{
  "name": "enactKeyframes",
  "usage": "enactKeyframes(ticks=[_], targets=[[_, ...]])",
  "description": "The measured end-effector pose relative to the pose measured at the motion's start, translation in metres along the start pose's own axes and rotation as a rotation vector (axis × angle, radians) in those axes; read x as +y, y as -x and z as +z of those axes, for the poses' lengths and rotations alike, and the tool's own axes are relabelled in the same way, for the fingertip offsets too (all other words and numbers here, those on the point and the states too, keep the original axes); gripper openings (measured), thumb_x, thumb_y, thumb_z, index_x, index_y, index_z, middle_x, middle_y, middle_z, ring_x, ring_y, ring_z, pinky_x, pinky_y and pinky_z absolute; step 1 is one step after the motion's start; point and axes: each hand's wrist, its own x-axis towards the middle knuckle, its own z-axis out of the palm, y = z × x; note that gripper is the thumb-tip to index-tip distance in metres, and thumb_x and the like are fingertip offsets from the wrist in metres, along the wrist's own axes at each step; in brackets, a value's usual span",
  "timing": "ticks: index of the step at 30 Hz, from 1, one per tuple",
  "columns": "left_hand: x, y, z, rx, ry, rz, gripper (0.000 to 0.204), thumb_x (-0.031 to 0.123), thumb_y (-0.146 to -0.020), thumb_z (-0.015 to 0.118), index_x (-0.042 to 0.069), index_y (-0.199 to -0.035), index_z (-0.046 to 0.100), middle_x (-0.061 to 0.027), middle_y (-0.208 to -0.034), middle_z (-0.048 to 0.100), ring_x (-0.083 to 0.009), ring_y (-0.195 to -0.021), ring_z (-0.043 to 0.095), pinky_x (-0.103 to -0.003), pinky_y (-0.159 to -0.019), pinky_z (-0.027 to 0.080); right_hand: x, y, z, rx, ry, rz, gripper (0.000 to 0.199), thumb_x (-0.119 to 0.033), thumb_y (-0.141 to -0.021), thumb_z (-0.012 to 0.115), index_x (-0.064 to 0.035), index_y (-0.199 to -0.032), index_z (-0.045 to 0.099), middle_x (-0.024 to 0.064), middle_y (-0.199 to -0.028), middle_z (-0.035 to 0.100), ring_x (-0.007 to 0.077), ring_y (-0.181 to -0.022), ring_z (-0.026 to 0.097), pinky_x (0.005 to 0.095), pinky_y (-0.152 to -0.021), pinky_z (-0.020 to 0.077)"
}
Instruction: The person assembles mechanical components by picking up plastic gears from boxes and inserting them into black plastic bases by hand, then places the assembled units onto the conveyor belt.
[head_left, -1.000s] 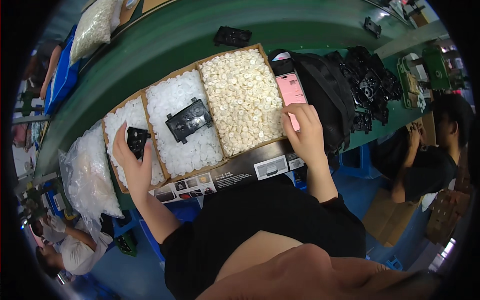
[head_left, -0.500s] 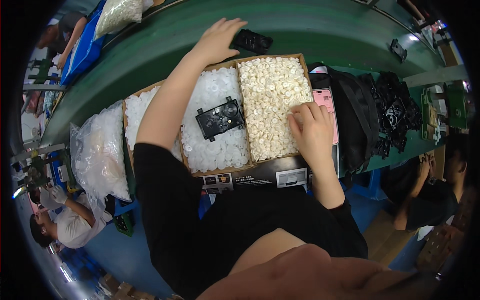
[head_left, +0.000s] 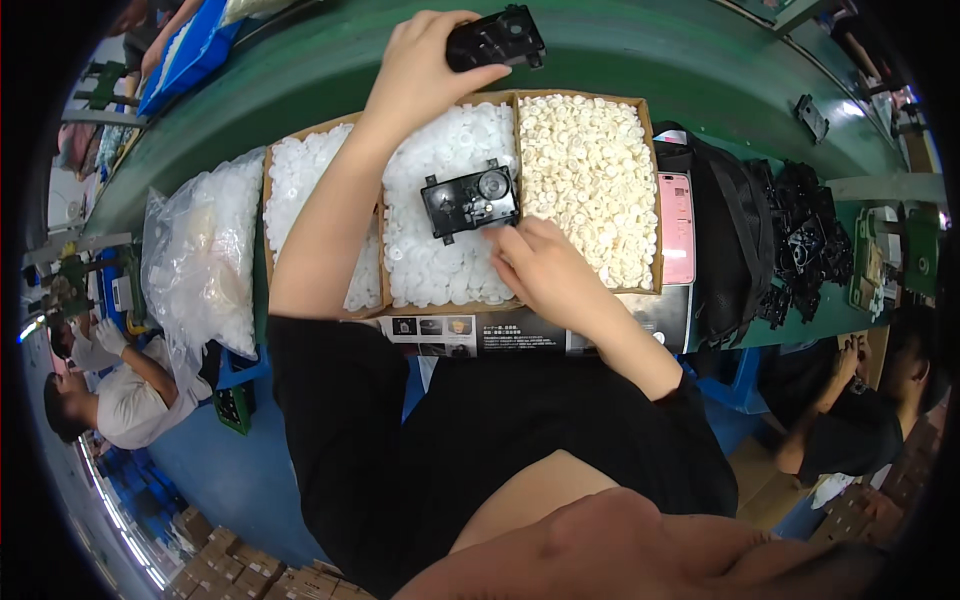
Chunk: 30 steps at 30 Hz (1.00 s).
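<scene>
Over the far side of the boxes, my left hand point(head_left: 420, 65) is closed around the edge of a black plastic housing point(head_left: 497, 40), thumb beneath it. A second black housing point(head_left: 470, 203), with a round part at one corner and small tabs, lies on the white plastic parts point(head_left: 440, 272) in the middle box. Close by its near right corner is my right hand point(head_left: 553, 268), fingers drawn together and slightly blurred. Whatever they pinch is too small to make out. Small cream round parts point(head_left: 588, 190) fill the box to the right.
At left are another box of white parts point(head_left: 290, 190) and a clear bag point(head_left: 205, 250) of white pieces. A pink phone point(head_left: 677, 230), a black bag point(head_left: 730, 240) and a pile of black parts point(head_left: 805, 245) lie right. Another housing point(head_left: 811, 118) sits on the green belt point(head_left: 640, 50). Co-workers sit both sides.
My left hand has picked up the black housing from the green surface beyond the boxes. My right hand has moved left from the cream parts to beside the housing on the white parts.
</scene>
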Motion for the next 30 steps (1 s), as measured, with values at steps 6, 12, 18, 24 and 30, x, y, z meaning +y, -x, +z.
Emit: enactKeyframes(ticks=[6,12,18,24,30], targets=[[0.073,0.133,-0.057,0.127,0.118,-0.061,0.063,0.032,-0.08,0.089,0.013,-0.135,0.066,-0.0071,-0.128,0.059,-0.0284,-0.117,0.058,-0.041,-0.105,0.047,0.008,-0.008,0.018,0.104,0.099,0.002,0.018,-0.007,-0.096,0.067,-0.0031,-0.113,0.066,0.0135,-0.1,0.068,0.0288,-0.089,0.063,0.0358,-0.082,0.0522],[0.068,0.227,-0.013,-0.035,0.024,-0.152,0.067,0.026,-0.072,0.09,0.011,-0.133,0.068,-0.0061,-0.126,0.06,-0.0318,-0.128,0.053,-0.044,-0.113,0.042,0.012,0.007,-0.003,0.229,-0.164,0.182,0.017,-0.007,-0.09,0.074,-0.0042,-0.105,0.068,0.0092,-0.097,0.07,0.0241,-0.086,0.063,0.0357,-0.08,0.0515],[0.069,0.232,0.002,-0.029,-0.079,-0.141,0.072,0.033,-0.068,0.091,0.015,-0.133,0.068,-0.0038,-0.128,0.058,-0.0308,-0.133,0.048,-0.048,-0.117,0.039,-0.012,0.015,0.011,0.14,-0.173,0.159,0.022,-0.007,-0.085,0.08,-0.0071,-0.106,0.074,0.0046,-0.096,0.07,0.0198,-0.086,0.06,0.0327,-0.083,0.0496],[0.069,0.234,0.004,-0.012,-0.058,-0.14,0.071,0.034,-0.068,0.091,0.015,-0.133,0.068,-0.0038,-0.127,0.059,-0.0314,-0.133,0.049,-0.05,-0.117,0.039,-0.016,0.013,0.026,0.115,0.008,0.121,0.025,-0.008,-0.085,0.081,-0.0096,-0.109,0.076,0.0025,-0.095,0.07,0.0189,-0.087,0.058,0.0309,-0.087,0.048],[0.068,0.236,0.005,0.012,-0.062,-0.136,0.073,0.031,-0.064,0.093,0.015,-0.131,0.07,-0.0043,-0.124,0.059,-0.0311,-0.134,0.049,-0.046,-0.116,0.04,-0.017,0.013,0.026,0.172,0.016,0.042,0.025,-0.008,-0.084,0.082,-0.0089,-0.108,0.076,0.0026,-0.097,0.072,0.0188,-0.09,0.059,0.0305,-0.091,0.0469]])
